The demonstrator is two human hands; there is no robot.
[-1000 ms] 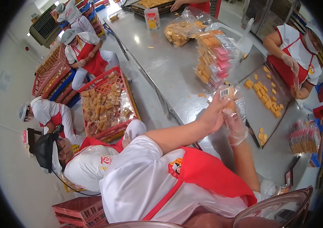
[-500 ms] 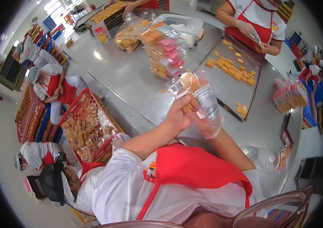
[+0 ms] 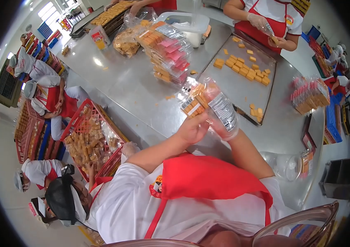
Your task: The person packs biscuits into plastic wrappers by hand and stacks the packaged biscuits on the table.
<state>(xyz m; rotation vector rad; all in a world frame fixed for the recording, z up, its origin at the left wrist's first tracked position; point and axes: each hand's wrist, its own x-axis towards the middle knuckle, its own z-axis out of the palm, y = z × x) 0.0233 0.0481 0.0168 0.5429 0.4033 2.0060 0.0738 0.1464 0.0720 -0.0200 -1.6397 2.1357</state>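
Note:
In front of my chest, both hands meet around a clear plastic bag (image 3: 223,110) printed with white label text. Rectangular orange-brown biscuits (image 3: 193,108) show at its left side, beside a barcode. My left hand (image 3: 194,128), bare, is closed at the lower left of the bag with thumb and fingers against the biscuit end. My right hand (image 3: 226,129) wears a clear glove and grips the bag from the right; its fingers are partly hidden behind the printed film. Just beyond stands a row of filled biscuit packs (image 3: 168,53) with pink labels.
A metal tray (image 3: 261,53) with loose biscuits lies at right, across from a gloved co-worker (image 3: 265,24). More packs (image 3: 310,95) stand at the table's right. A clear jar (image 3: 286,165) is near my right elbow. A red crate (image 3: 108,161) of packed biscuits sits left.
The biscuit end of the bag has turned leftward and upward, showing more biscuits. My left hand has shifted slightly lower on it. The whole view has moved a little.

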